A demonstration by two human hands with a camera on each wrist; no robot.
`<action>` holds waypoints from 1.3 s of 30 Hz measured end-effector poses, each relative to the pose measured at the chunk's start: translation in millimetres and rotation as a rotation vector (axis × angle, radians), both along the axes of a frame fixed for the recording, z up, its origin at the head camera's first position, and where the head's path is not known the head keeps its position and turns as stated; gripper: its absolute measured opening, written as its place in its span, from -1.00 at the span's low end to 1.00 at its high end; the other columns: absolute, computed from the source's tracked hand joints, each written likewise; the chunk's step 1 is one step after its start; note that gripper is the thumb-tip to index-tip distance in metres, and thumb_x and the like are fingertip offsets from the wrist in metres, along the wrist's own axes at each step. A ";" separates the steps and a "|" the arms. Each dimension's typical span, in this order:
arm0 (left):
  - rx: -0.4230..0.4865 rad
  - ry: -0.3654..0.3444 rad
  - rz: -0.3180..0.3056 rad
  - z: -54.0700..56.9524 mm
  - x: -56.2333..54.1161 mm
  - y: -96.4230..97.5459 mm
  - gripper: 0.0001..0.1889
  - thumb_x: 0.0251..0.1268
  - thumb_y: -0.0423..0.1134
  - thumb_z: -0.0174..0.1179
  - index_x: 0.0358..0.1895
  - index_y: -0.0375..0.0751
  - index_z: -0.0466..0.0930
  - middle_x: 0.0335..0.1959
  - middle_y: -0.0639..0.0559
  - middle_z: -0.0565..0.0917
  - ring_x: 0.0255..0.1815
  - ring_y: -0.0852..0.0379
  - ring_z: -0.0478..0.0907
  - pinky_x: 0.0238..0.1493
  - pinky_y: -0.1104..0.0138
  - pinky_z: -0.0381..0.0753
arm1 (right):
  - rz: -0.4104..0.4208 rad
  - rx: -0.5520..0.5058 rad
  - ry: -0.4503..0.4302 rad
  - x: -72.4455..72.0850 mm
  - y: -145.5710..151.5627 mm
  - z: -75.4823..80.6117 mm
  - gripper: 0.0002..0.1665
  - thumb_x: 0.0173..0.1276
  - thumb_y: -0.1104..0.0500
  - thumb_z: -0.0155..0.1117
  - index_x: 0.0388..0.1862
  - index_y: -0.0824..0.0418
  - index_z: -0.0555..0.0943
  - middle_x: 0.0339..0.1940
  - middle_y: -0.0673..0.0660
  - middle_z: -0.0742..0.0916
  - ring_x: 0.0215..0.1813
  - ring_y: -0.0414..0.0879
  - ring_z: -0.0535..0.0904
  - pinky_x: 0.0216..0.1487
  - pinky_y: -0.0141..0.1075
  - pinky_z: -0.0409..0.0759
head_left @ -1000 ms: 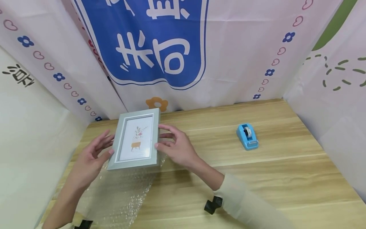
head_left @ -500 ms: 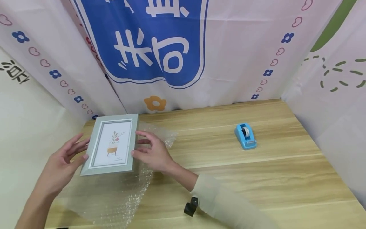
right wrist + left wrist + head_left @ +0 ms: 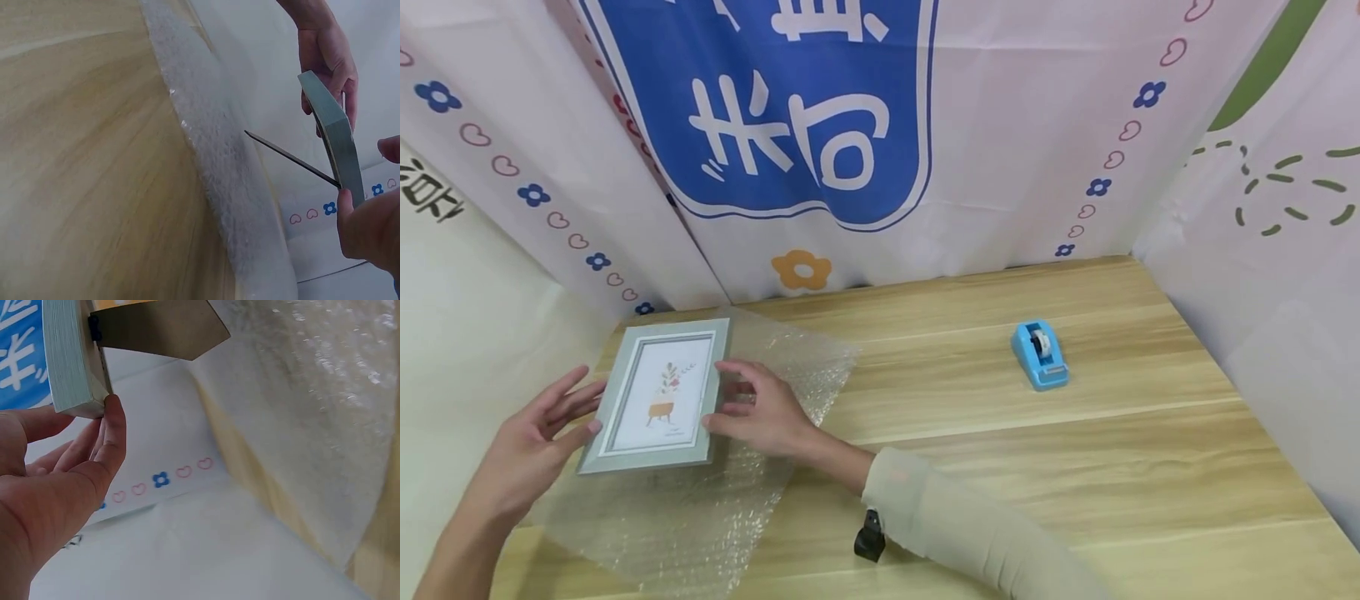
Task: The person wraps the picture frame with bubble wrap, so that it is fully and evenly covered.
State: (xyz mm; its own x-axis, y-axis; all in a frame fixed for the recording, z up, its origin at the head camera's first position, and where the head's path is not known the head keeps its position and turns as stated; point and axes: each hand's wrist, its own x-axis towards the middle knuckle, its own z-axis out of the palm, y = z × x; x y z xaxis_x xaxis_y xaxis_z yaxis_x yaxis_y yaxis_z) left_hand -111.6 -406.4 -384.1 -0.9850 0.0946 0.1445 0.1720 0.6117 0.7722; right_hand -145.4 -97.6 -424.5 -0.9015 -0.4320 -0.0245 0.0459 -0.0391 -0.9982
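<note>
A pale green picture frame point(image 3: 658, 400), with a potted plant print inside, is held face up at the left of the head view. My left hand point(image 3: 538, 446) grips its left edge between thumb and fingers. On the right edge, my right hand point(image 3: 763, 412) pinches it the same way. Below lies a clear sheet of bubble wrap point(image 3: 797, 346); both wrist views show the frame point(image 3: 337, 134) raised above it. From the back sticks out a flat stand leg point(image 3: 162, 328), also seen edge-on as a thin stand leg point(image 3: 290, 159) in the right wrist view.
A blue tape dispenser point(image 3: 1040, 358) stands toward the right on the wooden table point(image 3: 985, 467). Printed cloth point(image 3: 1000, 150) hangs along the table's back edge, and pale walls close off both sides.
Both hands have carried the picture frame left and toward the person, over the bubble wrap. More of the wrap's far part shows. The view has shifted slightly; the tape dispenser has stayed put.
</note>
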 end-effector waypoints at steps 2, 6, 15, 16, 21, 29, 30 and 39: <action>-0.022 -0.029 0.000 -7.6 -3.2 0.1 -0.15 0.50 -0.58 0.21 0.75 -0.23 0.04 0.23 0.76 0.53 0.13 0.83 0.49 0.05 0.82 0.46 | -0.007 0.027 -0.020 -2.0 -0.5 -4.9 -0.10 0.29 0.26 0.62 0.56 -0.13 0.50 0.44 0.00 0.62 0.21 -0.16 0.75 0.05 -0.54 0.69; -0.038 -0.089 -0.028 -23.8 -12.0 2.3 -0.16 0.52 -0.51 0.23 0.73 -0.40 -0.03 0.29 0.68 0.52 0.14 0.84 0.47 0.04 0.78 0.51 | -0.016 0.057 -0.052 -9.6 2.4 -19.3 -0.12 0.30 0.22 0.61 0.56 -0.12 0.50 0.40 0.08 0.68 0.27 -0.08 0.75 0.08 -0.50 0.71; -0.116 -0.354 -0.088 -53.2 -21.8 5.2 -0.14 0.59 -0.39 0.22 0.71 -0.53 -0.14 0.56 -0.64 0.27 0.08 0.87 0.34 -0.02 0.73 0.53 | 0.105 0.224 -0.063 -19.4 15.9 -37.8 -0.02 0.33 0.02 0.56 0.68 0.06 0.37 0.61 0.02 0.56 0.50 -0.08 0.59 0.43 -0.38 0.55; -0.115 -0.367 -0.087 -53.5 -21.7 5.5 -0.13 0.60 -0.36 0.22 0.71 -0.51 -0.15 0.57 -0.64 0.26 0.09 0.87 0.33 -0.01 0.74 0.52 | 0.117 0.221 -0.066 -19.8 17.4 -38.1 -0.02 0.34 0.01 0.55 0.69 0.06 0.35 0.63 0.01 0.54 0.52 -0.07 0.57 0.45 -0.37 0.54; -0.104 -0.358 -0.095 -55.2 -21.9 6.0 -0.13 0.63 -0.31 0.22 0.72 -0.47 -0.14 0.58 -0.63 0.26 0.11 0.87 0.33 0.00 0.75 0.49 | 0.128 0.222 -0.067 -21.5 20.4 -39.5 -0.01 0.36 -0.04 0.53 0.70 0.05 0.34 0.65 -0.01 0.51 0.54 -0.05 0.56 0.46 -0.34 0.55; -0.064 -0.354 -0.098 -56.5 -20.8 8.1 -0.15 0.65 -0.30 0.18 0.74 -0.41 -0.15 0.59 -0.63 0.23 0.12 0.88 0.32 0.03 0.75 0.49 | 0.100 0.204 -0.093 -24.1 22.4 -41.3 -0.05 0.33 0.01 0.55 0.66 0.05 0.40 0.58 0.03 0.60 0.49 -0.05 0.61 0.39 -0.31 0.62; -0.059 -0.356 -0.096 -56.7 -20.4 8.3 -0.16 0.66 -0.31 0.17 0.74 -0.41 -0.15 0.59 -0.63 0.23 0.12 0.88 0.32 0.03 0.75 0.49 | 0.101 0.203 -0.094 -24.1 23.0 -41.3 -0.05 0.32 0.01 0.55 0.66 0.05 0.40 0.57 0.04 0.60 0.49 -0.05 0.61 0.39 -0.30 0.62; -0.099 -0.352 -0.080 -55.6 -20.2 7.8 -0.18 0.68 -0.24 0.16 0.74 -0.41 -0.12 0.59 -0.57 0.28 0.10 0.86 0.35 0.03 0.76 0.46 | 0.115 0.226 -0.072 -25.3 27.3 -40.1 -0.04 0.32 -0.03 0.56 0.65 0.06 0.40 0.59 0.03 0.59 0.46 -0.08 0.64 0.40 -0.28 0.62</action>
